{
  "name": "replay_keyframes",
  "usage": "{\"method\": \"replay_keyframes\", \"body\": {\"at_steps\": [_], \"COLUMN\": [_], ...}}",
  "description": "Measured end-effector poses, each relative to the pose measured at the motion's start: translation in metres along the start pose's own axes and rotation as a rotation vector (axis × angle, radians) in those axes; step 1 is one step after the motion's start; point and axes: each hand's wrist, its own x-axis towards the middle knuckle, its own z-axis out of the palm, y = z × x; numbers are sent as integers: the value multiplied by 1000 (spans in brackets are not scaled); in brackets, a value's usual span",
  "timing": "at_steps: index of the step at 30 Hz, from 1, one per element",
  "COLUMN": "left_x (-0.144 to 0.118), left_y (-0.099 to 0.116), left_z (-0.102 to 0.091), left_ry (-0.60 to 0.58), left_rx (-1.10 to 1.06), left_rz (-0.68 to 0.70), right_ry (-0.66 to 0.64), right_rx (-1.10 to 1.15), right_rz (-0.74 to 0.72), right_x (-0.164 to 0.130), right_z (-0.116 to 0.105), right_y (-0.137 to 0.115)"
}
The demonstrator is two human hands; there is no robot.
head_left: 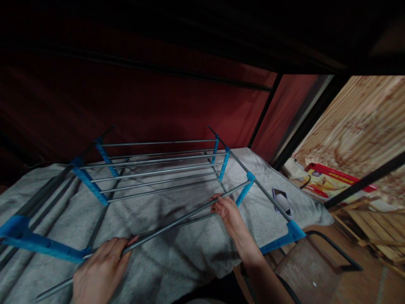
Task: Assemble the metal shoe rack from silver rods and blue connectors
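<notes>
Curling around a thin grey metal rod point(172, 226), the fingers of the right hand point(228, 212) pinch it near its far end, just short of the blue plastic connector point(244, 192) at about 1 o'clock from the knuckles. That grip seems chosen to steer the rod's tip, which lies close against the connector; whether it is seated there cannot be told. The left hand point(99, 270) wraps the same rod nearer its other end, fingers closed over it with the thumb along the top, so the rod runs on a slant from 8 o'clock up to 2 o'clock between both hands, steadied at two points.

Beyond the hands, at 12 o'clock, a folding rack point(158, 171) of parallel grey rods and blue side bars lies flat on a grey blanket point(177, 253), likely so nothing rolls away. A blue frame bar point(38, 245) lies at 9 o'clock of the left hand. A phone point(281, 200) lies on the blanket at 3 o'clock of the right hand, and a red-edged box point(329, 179) sits farther right on wooden boards.
</notes>
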Motion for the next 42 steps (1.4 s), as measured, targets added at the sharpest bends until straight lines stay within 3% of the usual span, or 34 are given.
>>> {"method": "replay_keyframes", "body": {"at_steps": [6, 10, 19, 24, 26, 28, 31, 35, 38, 42], "left_x": [12, 20, 58, 73, 79, 83, 84, 81, 80, 80], "left_y": [-24, -27, -4, 23, 30, 33, 35, 40, 42, 43], "left_z": [4, 0, -30, -47, -48, -46, -42, -42, -42, -39], "left_ry": [101, 146, 224, 282, 295, 264, 243, 243, 235, 234], "left_rx": [-6, 48, 70, 104, 78, 89, 93, 92, 85, 85], "left_rz": [103, 179, 353, 482, 496, 487, 479, 453, 434, 422], "right_ry": [11, -7, -28, -206, -297, -374, -435, -406, -462, -596], "right_rx": [27, 54, 24, -211, -323, -452, -681, -991, -1194, -1510], "right_rz": [11, 23, 26, 156, 132, 32, -229, -649, -893, -1074], "right_x": [3, 4, 6, -6, -9, -10, -12, -11, -6, 4], "right_z": [5, 8, 13, 4, 2, 3, 13, 37, 59, 85], "right_y": [-4, -6, -13, -9, -9, -11, -19, -27, -20, -2]}}
